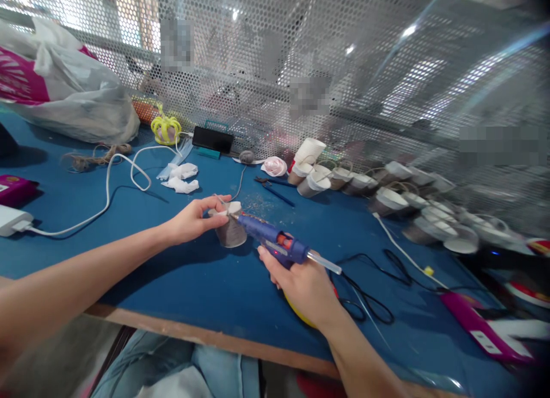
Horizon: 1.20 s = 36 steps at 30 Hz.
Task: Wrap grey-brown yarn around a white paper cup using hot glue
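Observation:
My right hand (303, 280) is wrapped round the handle of a blue glue gun (268, 235), with a clear glue stick (324, 261) poking out of its back end. The gun's nozzle points left and meets the rim of a small grey cup with a white top band (231, 233). At that rim, the fingers of my left hand (200, 216) pinch the cup's edge on its left side. A thin grey cord (240, 183) runs from behind the cup to a small ball of grey yarn (246, 157). Whether my left fingers also pinch the cord is unclear.
Pliers (277, 193) lie beyond the cup, near a pink ribbon roll (274, 166). Several similar cups with handles (315, 180) line the right back. A white cable (107, 186) crosses the left side; a black cord (373, 306) coils at right. A mesh panel (258, 60) stands behind.

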Each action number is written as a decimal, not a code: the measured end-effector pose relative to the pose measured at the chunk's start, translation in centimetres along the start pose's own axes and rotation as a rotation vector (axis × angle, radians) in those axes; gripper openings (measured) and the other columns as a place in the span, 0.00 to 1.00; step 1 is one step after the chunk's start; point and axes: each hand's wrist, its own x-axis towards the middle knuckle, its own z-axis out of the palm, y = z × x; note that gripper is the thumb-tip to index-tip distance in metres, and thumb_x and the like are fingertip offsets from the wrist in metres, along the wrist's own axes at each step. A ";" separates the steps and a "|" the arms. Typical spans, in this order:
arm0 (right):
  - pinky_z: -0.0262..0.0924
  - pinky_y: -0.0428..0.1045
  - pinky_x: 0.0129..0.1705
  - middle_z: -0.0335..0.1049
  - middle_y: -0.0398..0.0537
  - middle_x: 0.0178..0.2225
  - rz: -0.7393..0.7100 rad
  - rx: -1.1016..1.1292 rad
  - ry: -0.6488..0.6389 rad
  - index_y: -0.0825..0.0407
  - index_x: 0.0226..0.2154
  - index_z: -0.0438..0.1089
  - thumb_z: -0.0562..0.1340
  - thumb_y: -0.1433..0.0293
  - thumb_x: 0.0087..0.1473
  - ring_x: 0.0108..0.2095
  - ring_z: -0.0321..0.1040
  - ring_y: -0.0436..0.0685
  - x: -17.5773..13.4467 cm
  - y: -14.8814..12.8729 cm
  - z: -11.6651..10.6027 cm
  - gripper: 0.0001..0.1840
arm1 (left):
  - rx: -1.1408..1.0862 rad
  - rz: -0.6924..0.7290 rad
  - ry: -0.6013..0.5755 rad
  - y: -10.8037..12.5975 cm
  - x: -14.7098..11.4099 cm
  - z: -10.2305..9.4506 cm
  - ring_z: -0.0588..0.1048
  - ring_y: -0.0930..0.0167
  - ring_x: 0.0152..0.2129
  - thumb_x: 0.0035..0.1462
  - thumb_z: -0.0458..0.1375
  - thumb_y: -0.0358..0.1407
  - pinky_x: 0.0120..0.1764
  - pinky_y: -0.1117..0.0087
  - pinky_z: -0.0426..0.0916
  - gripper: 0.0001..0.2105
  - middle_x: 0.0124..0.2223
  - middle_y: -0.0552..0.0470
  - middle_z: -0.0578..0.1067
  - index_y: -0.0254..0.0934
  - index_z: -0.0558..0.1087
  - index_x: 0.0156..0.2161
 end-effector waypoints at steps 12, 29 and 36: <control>0.59 0.48 0.21 0.62 0.42 0.12 0.074 0.068 -0.014 0.48 0.17 0.64 0.55 0.58 0.49 0.17 0.64 0.53 -0.1 0.1 0.1 0.16 | -0.032 -0.024 -0.008 -0.2 0.0 0.0 0.58 0.63 0.55 0.51 0.54 0.40 0.54 0.58 0.51 0.10 0.51 0.40 0.68 0.34 0.63 0.28; 0.56 0.47 0.18 0.63 0.45 0.13 0.492 0.334 0.067 0.52 0.16 0.62 0.57 0.56 0.43 0.14 0.60 0.50 8.9 10.6 -2.9 0.17 | 0.893 0.318 -0.166 3.9 0.4 -1.2 0.69 0.61 0.41 0.47 0.57 0.43 0.42 0.59 0.65 0.15 0.45 0.39 0.69 0.33 0.68 0.38; 0.47 0.48 0.19 0.58 0.44 0.09 0.484 -0.081 0.028 0.49 0.07 0.56 0.60 0.62 0.40 0.14 0.57 0.53 9.4 12.3 -3.8 0.20 | 1.137 -0.097 0.041 4.0 11.4 -10.6 0.72 0.68 0.31 0.52 0.51 0.42 0.34 0.69 0.65 0.12 0.33 0.47 0.74 0.34 0.71 0.32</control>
